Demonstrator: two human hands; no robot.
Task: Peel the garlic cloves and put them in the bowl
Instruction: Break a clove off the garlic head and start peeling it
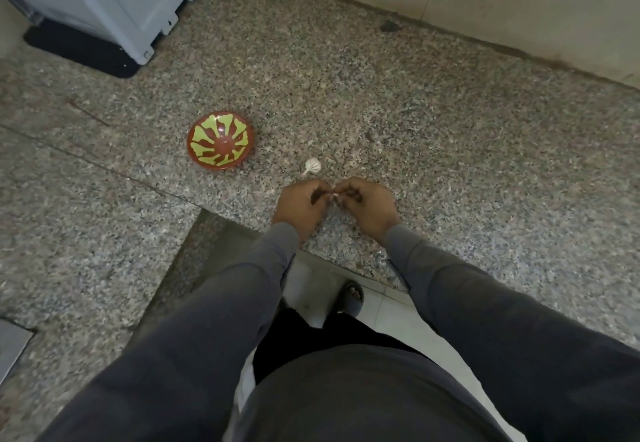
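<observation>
at frame centre your left hand [302, 203] and right hand [367, 205] pinch one clove [334, 195] between curled fingers; bowl [221, 139] sits left.

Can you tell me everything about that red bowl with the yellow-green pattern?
The bowl is small and round, glossy red-brown, with yellow-green shapes fanning out from its middle like petals. It looks glazed, perhaps ceramic or plastic. It sits upright on the speckled stone counter, to the left of the garlic bulb and beyond the left hand. Nothing touches it except the counter, and no cloves can be seen inside it.
</observation>
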